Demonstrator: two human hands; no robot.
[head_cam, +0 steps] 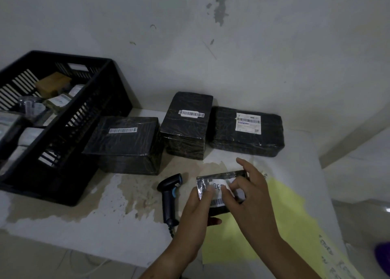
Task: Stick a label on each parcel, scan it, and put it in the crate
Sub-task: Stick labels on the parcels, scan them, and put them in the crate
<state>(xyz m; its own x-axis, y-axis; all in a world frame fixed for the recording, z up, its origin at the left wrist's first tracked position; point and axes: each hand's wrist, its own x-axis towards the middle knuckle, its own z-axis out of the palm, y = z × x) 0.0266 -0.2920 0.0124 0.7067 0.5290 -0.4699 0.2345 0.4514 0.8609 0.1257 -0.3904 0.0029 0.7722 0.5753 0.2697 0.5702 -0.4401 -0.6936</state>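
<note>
A small dark parcel (219,178) wrapped in shiny film is held above the table. My left hand (196,213) grips its left and lower side. My right hand (249,198) reaches over it, thumb and fingers pressing a white label (219,188) with handwriting and a barcode onto its top. A black handheld scanner (169,196) lies on the table just left of my left hand. The black slatted crate (69,135) stands at the far left with several parcels inside.
Three larger black wrapped parcels with barcode labels (124,145) (186,124) (247,130) sit in a row against the wall. A yellow paper sheet (285,219) lies under my hands. The white tabletop (126,196) is stained brown; its front edge is close.
</note>
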